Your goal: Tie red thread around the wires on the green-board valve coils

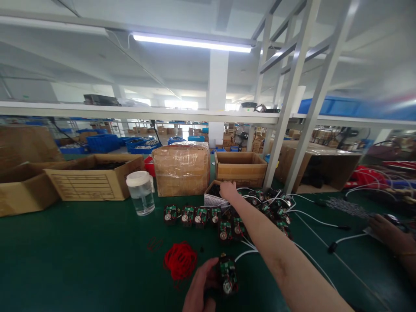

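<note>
My left hand [199, 291] is at the bottom centre, closed around a small black motor unit with a green circuit board [227, 275]. My right arm stretches forward over the green table. My right hand [228, 190] hangs over a small white box of black parts [210, 197], with its fingers curled down at the box's rim; what they hold is hidden. A row of similar motor units [191, 215] lies just left of my right arm, and several more with white leads are piled to its right [274, 206].
A red coil of wire [180, 260] lies by my left hand. A clear lidded jug [141, 193], a taped carton [182, 167] and open cartons [240, 169] [87, 182] stand behind. White cables [318, 221] run right, where another person's hand [388, 234] rests. Slanted metal frame posts [286, 130] rise at the back.
</note>
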`<action>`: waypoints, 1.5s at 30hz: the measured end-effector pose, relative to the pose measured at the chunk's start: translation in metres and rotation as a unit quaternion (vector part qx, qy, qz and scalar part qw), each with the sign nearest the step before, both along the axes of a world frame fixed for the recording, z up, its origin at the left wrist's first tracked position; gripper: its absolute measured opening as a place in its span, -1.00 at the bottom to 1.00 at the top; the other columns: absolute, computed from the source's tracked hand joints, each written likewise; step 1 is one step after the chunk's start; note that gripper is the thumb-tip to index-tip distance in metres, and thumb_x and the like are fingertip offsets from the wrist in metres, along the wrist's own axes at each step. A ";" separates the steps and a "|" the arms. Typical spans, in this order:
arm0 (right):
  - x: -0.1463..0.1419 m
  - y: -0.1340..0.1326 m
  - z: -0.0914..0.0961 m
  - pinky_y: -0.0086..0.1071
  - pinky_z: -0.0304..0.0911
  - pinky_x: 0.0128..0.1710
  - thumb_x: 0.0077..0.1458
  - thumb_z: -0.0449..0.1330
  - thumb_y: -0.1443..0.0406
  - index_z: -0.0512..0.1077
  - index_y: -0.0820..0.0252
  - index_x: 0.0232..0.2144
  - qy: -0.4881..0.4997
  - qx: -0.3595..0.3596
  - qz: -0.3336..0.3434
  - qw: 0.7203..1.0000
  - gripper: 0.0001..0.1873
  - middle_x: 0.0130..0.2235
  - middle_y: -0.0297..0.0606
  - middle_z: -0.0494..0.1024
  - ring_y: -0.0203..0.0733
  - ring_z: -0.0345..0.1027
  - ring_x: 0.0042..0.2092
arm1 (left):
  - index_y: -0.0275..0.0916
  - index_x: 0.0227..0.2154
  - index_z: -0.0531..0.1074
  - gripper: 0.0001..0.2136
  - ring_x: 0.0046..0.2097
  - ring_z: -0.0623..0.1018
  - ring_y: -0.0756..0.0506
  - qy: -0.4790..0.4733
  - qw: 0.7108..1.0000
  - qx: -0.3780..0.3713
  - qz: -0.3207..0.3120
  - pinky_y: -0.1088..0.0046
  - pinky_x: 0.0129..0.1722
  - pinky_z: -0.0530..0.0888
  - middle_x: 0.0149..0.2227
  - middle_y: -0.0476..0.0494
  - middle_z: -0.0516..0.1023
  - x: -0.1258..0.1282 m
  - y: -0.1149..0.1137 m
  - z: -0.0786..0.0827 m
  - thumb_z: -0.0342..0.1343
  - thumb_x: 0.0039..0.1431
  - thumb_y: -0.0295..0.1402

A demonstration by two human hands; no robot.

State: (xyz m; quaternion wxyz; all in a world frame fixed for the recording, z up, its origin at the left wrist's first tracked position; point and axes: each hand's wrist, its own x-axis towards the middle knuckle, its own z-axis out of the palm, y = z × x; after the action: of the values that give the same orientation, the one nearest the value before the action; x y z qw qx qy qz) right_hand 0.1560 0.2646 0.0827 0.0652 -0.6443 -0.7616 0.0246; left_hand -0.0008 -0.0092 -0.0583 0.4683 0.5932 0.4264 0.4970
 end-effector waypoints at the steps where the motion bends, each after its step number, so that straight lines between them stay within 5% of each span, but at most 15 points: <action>1: 0.001 -0.002 0.003 0.03 0.33 0.08 0.30 0.21 0.17 0.40 0.22 0.06 0.046 0.012 -0.015 0.999 -0.65 0.11 -0.12 0.44 0.01 0.38 0.08 | -0.12 0.15 0.37 -0.23 -0.11 0.60 -0.11 0.004 1.000 0.001 0.003 0.28 0.01 0.55 -0.03 -0.12 0.55 0.000 0.000 0.000 -0.07 -0.25 -0.64; 6: 0.013 -0.039 0.010 -0.15 0.40 -0.09 0.33 0.15 0.17 0.44 0.28 -0.09 0.304 0.034 -0.025 0.952 -0.72 -0.15 -0.20 0.55 -0.13 0.47 -0.15 | -0.14 0.13 0.39 -0.25 -0.09 0.59 -0.12 0.010 1.000 -0.004 0.014 0.32 -0.01 0.56 0.00 -0.14 0.56 0.001 -0.001 0.005 -0.06 -0.24 -0.64; 9: 0.027 -0.094 0.001 -0.26 0.38 -0.16 0.34 0.06 0.20 0.42 0.28 -0.10 0.437 0.030 0.018 0.899 -0.73 -0.27 -0.21 0.57 -0.17 0.47 -0.22 | -0.12 0.12 0.40 -0.26 -0.09 0.59 -0.11 0.019 1.000 -0.002 0.025 0.34 -0.01 0.55 -0.02 -0.12 0.57 0.002 -0.003 0.010 -0.05 -0.24 -0.64; 12: 0.042 -0.160 -0.021 -0.29 0.37 -0.23 0.22 0.18 0.13 0.37 0.20 0.05 0.531 0.011 0.063 0.845 -0.59 -0.19 -0.19 0.58 -0.19 0.46 -0.26 | -0.11 0.12 0.40 -0.28 -0.12 0.60 -0.10 0.026 0.999 0.009 0.040 0.35 -0.01 0.54 -0.05 -0.10 0.59 0.005 -0.006 0.015 -0.05 -0.22 -0.63; 13: 0.046 -0.180 -0.030 -0.31 0.36 -0.26 0.19 0.22 0.09 0.41 0.18 0.01 0.572 -0.004 0.075 0.817 -0.58 -0.21 -0.20 0.58 -0.20 0.45 -0.27 | -0.11 0.11 0.41 -0.28 -0.12 0.60 -0.10 0.028 0.998 0.012 0.048 0.35 0.00 0.54 -0.05 -0.11 0.59 0.007 -0.007 0.016 -0.05 -0.22 -0.63; 15: 0.052 -0.214 -0.046 -0.34 0.33 -0.28 0.00 0.41 0.12 0.52 0.15 -0.17 0.744 -0.092 0.094 0.655 -0.63 -0.24 -0.22 0.58 -0.22 0.43 -0.28 | -0.12 0.11 0.41 -0.30 -0.11 0.60 -0.11 0.033 0.997 0.013 0.064 0.34 0.02 0.52 -0.07 -0.11 0.59 0.009 -0.010 0.018 -0.06 -0.21 -0.62; 16: 0.053 -0.227 -0.052 -0.36 0.31 -0.28 -0.06 0.47 0.16 0.56 0.14 -0.22 0.787 -0.121 0.093 0.598 -0.65 -0.26 -0.24 0.58 -0.24 0.41 -0.30 | -0.12 0.11 0.41 -0.30 -0.11 0.60 -0.11 0.037 0.997 0.011 0.071 0.33 0.04 0.51 -0.07 -0.11 0.60 0.011 -0.011 0.019 -0.06 -0.19 -0.61; 17: 0.055 -0.237 -0.056 -0.37 0.31 -0.29 -0.11 0.51 0.20 0.58 0.13 -0.26 0.814 -0.145 0.091 0.555 -0.67 -0.27 -0.25 0.59 -0.26 0.40 -0.32 | -0.13 0.12 0.41 -0.31 -0.11 0.60 -0.11 0.040 0.996 0.009 0.077 0.32 0.06 0.49 -0.08 -0.10 0.60 0.012 -0.012 0.019 -0.07 -0.18 -0.61; 19: 0.056 -0.252 -0.060 -0.37 0.30 -0.30 -0.16 0.54 0.25 0.60 0.11 -0.28 0.829 -0.169 0.087 0.525 -0.67 -0.29 -0.27 0.60 -0.28 0.38 -0.35 | -0.14 0.12 0.40 -0.31 -0.11 0.60 -0.10 0.043 0.995 0.003 0.087 0.31 0.08 0.48 -0.08 -0.09 0.60 0.013 -0.014 0.021 -0.07 -0.17 -0.60; 26: 0.057 -0.267 -0.066 -0.39 0.32 -0.30 -0.17 0.54 0.31 0.62 0.07 -0.28 0.845 -0.162 0.075 0.504 -0.67 -0.30 -0.28 0.61 -0.24 0.43 -0.31 | -0.13 0.15 0.38 -0.30 -0.08 0.59 -0.11 0.049 0.995 0.006 0.090 0.29 0.07 0.47 -0.04 -0.10 0.59 0.015 -0.016 0.021 -0.07 -0.16 -0.58; 35: 0.053 -0.273 -0.071 -0.42 0.25 -0.36 -0.06 0.49 0.16 0.61 0.13 -0.28 0.846 -0.158 0.032 0.508 -0.71 -0.32 -0.23 0.60 -0.31 0.35 -0.40 | -0.10 0.17 0.36 -0.28 -0.07 0.59 -0.12 0.075 0.994 0.008 0.073 0.25 0.10 0.46 -0.02 -0.09 0.58 0.011 -0.014 0.021 -0.08 -0.14 -0.63; 37: 0.054 -0.272 -0.070 -0.43 0.22 -0.37 -0.06 0.49 0.16 0.60 0.14 -0.30 0.829 -0.153 0.035 0.536 -0.72 -0.32 -0.26 0.58 -0.33 0.33 -0.40 | -0.11 0.17 0.36 -0.28 -0.07 0.59 -0.12 0.079 0.995 0.006 0.063 0.27 0.10 0.47 -0.02 -0.10 0.58 0.009 -0.013 0.021 -0.07 -0.15 -0.64; 42: 0.061 -0.266 -0.077 -0.43 0.21 -0.40 0.01 0.43 0.10 0.55 0.16 -0.38 0.732 -0.095 0.051 0.673 -0.73 -0.41 -0.36 0.50 -0.32 0.36 -0.45 | -0.11 0.16 0.37 -0.27 -0.09 0.60 -0.12 0.075 0.995 0.011 0.068 0.28 0.07 0.48 -0.03 -0.10 0.58 0.010 -0.013 0.020 -0.08 -0.16 -0.64; 45: 0.063 -0.265 -0.079 -0.40 0.25 -0.43 0.02 0.40 0.03 0.53 0.16 -0.35 0.681 -0.084 0.049 0.726 -0.66 -0.45 -0.36 0.51 -0.25 0.41 -0.48 | -0.09 0.17 0.35 -0.26 -0.08 0.60 -0.12 0.085 0.994 0.011 0.068 0.26 0.07 0.47 -0.01 -0.10 0.57 0.011 -0.014 0.022 -0.10 -0.15 -0.66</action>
State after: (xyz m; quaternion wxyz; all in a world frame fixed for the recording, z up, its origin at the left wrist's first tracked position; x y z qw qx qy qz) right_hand 0.2194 -0.0006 0.0038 0.5105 -0.4190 -0.5378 0.5240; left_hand 0.0105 -0.0233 -0.0367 0.3895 0.6079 0.4984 0.4800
